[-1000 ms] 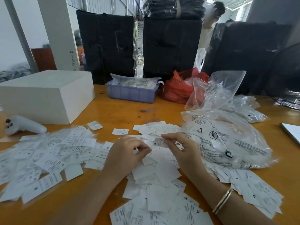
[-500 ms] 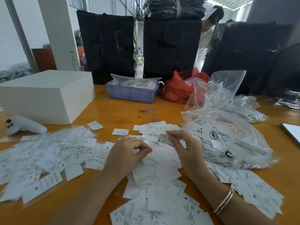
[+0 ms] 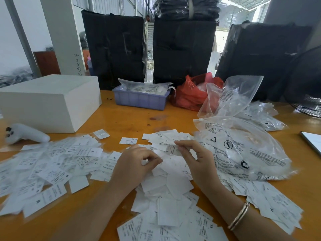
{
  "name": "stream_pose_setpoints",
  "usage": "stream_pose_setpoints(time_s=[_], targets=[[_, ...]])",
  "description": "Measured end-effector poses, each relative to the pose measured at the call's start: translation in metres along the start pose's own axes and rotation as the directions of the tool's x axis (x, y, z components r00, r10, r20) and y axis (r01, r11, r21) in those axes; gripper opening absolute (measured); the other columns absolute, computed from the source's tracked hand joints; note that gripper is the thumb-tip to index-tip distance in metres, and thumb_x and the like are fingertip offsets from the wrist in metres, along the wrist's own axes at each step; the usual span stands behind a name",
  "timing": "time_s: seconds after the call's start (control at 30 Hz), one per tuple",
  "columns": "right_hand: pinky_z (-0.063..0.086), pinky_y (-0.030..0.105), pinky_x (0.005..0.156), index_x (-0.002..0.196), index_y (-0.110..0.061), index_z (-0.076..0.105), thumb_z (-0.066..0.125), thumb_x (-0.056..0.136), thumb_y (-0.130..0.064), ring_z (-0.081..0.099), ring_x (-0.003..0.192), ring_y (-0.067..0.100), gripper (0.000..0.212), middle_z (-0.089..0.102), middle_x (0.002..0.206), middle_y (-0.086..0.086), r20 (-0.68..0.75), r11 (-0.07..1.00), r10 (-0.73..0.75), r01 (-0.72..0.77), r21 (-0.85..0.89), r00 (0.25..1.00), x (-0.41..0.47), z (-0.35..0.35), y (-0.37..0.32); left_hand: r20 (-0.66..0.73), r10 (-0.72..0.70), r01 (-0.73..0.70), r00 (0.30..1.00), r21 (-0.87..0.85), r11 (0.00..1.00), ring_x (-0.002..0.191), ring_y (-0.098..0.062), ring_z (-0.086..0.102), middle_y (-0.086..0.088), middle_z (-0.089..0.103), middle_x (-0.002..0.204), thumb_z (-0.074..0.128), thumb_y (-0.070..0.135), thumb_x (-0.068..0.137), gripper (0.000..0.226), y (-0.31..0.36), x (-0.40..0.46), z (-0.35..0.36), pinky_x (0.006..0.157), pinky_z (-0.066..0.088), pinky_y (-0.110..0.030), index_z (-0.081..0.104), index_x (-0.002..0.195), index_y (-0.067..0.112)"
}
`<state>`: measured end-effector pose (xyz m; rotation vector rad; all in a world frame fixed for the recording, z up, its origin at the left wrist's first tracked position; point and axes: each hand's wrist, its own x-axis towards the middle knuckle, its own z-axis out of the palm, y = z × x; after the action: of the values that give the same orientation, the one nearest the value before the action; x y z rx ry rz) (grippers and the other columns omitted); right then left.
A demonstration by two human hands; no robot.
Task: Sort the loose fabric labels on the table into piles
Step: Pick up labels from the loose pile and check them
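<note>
Head view: the right hand (image 3: 199, 162) pinches one fabric label (image 3: 172, 150) between thumb and fingertips, lifted a little above the heap of loose labels (image 3: 166, 185) at the centre of the orange worktop (image 3: 132, 119). The held label's long axis runs roughly from 9 to 3 o'clock, dipping slightly toward 3; its free end, printed with an M, points toward 9 o'clock and the left hand. The left hand (image 3: 133, 164) sits just beside it at 9 o'clock, fingers curled in over the heap, thumb meeting the fingertips; whether this grip holds a label cannot be told. A wider spread of labels (image 3: 52, 164) lies flat at 9 o'clock of the hands, their long axes pointing every which way, with size marks such as XL and L showing. More labels trail toward 5 o'clock, under the right forearm, which wears a bracelet (image 3: 238, 215).

A printed clear plastic bag (image 3: 243, 150) bulges at 3 o'clock, touching the heap. At 12 o'clock stands a blue tray (image 3: 140, 100), with a red bag (image 3: 189, 96) beside it. A white box (image 3: 50, 100) sits at 10 o'clock, and a white controller (image 3: 26, 133) lies in front of it.
</note>
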<state>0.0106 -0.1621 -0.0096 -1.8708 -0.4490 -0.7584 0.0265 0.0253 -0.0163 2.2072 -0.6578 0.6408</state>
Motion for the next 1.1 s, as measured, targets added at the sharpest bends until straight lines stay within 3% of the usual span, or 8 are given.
stream_pose_setpoints(time_s=[0.3,0.5,0.63,0.77,0.83,0.9,0.97,1.1], targets=[[0.045,0.012,0.073,0.093,-0.028,0.067,0.065,0.084,0.001,0.059,0.084,0.003,0.031,0.064,0.082,-0.019,0.055,0.999,-0.028,0.030,-0.039,0.998,-0.001,0.002,0.001,0.022,0.000,0.000,1.000,0.018,1.000,0.072,-0.005,0.053,0.010,0.070,0.074,0.058,0.045,0.077,0.033,0.001,0.000,-0.001,0.065,0.038,-0.020,0.077,0.079,0.018],[0.044,0.030,0.074,0.095,-0.021,0.074,0.061,0.084,-0.014,0.051,0.077,-0.005,0.019,0.056,0.073,-0.028,0.190,0.976,-0.120,0.151,-0.159,0.974,-0.003,0.007,0.005,-0.002,-0.012,0.012,1.000,-0.023,1.000,0.086,-0.012,0.057,0.009,0.065,0.087,0.057,0.049,0.078,0.037,-0.001,0.001,0.000,0.071,0.048,-0.031,0.076,0.084,0.017],[0.043,0.029,0.072,0.098,-0.022,0.074,0.060,0.085,-0.013,0.049,0.073,-0.002,0.021,0.057,0.073,-0.022,0.247,0.946,-0.173,0.230,-0.226,0.953,-0.003,0.009,0.006,0.027,-0.024,0.027,0.999,-0.099,0.995,0.079,-0.004,0.056,0.029,0.061,0.072,0.057,0.050,0.078,0.034,0.002,0.000,0.001,0.068,0.043,-0.016,0.076,0.085,0.023],[0.051,0.022,0.072,0.112,-0.036,0.057,0.062,0.090,-0.014,0.064,0.072,0.004,0.032,0.065,0.071,-0.013,0.261,0.980,0.170,-0.191,0.058,0.950,-0.001,0.004,0.003,0.029,-0.153,0.155,0.988,-0.224,0.962,0.077,0.004,0.060,0.031,0.065,0.072,0.065,0.038,0.079,0.004,0.004,0.000,0.001,0.065,0.041,-0.003,0.068,0.078,0.041],[0.050,0.021,0.065,0.104,-0.029,0.062,0.062,0.089,-0.011,0.065,0.063,0.006,0.023,0.067,0.065,-0.006,0.284,0.926,0.299,-0.349,0.143,0.911,0.001,0.002,0.004,0.026,-0.198,0.197,0.980,-0.283,0.939,0.075,0.007,0.062,0.028,0.067,0.073,0.061,0.043,0.076,0.006,0.006,0.001,-0.001,0.063,0.042,-0.001,0.066,0.077,0.041],[0.047,0.018,0.060,0.088,-0.021,0.068,0.061,0.089,-0.008,0.064,0.059,0.006,0.014,0.069,0.065,-0.004,0.229,0.902,0.343,-0.387,0.191,0.911,0.003,-0.001,0.004,0.030,-0.237,0.234,0.971,-0.329,0.915,0.077,0.009,0.062,0.027,0.068,0.074,0.057,0.052,0.073,0.015,0.008,0.003,-0.003,0.064,0.042,-0.001,0.067,0.079,0.042],[0.048,0.016,0.058,0.084,-0.017,0.068,0.060,0.090,-0.008,0.064,0.060,0.008,0.014,0.071,0.070,-0.003,0.135,0.875,0.356,-0.381,0.298,0.925,0.005,-0.004,0.004,0.033,-0.252,0.246,0.967,-0.366,0.898,0.077,-0.002,0.064,0.025,0.070,0.077,0.053,0.059,0.071,0.022,0.006,0.003,-0.003,0.063,0.045,-0.006,0.067,0.081,0.045],[0.047,0.016,0.057,0.085,-0.013,0.067,0.058,0.090,-0.003,0.064,0.061,0.010,0.014,0.072,0.075,-0.001,0.053,0.853,0.320,-0.312,0.418,0.946,0.006,-0.004,0.002,0.072,-0.292,0.297,0.954,-0.380,0.876,0.079,-0.045,0.060,0.023,0.071,0.080,0.053,0.056,0.074,0.018,0.003,0.003,-0.001,0.057,0.042,-0.020,0.067,0.081,0.048]])
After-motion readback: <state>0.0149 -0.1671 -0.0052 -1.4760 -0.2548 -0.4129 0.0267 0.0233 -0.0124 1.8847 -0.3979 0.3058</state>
